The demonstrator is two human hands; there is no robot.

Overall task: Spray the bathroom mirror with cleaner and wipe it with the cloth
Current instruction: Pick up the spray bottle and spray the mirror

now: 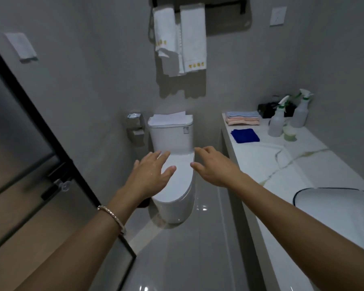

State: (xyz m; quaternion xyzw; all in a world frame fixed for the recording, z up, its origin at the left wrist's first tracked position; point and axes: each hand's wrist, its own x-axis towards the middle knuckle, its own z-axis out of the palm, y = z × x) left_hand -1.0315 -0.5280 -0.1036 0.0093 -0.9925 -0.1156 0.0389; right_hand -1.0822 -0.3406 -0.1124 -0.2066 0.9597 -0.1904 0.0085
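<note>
The single head-worn wide-angle view looks forward and down from standing height toward the toilet (172, 164) and back wall, with the tabletop (282, 164) along its right edge; the edges look slightly blurred.

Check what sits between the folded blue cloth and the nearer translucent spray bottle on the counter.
Nothing. The head view shows only bare white marble countertop between the folded blue cloth and the nearer translucent spray bottle.
</note>
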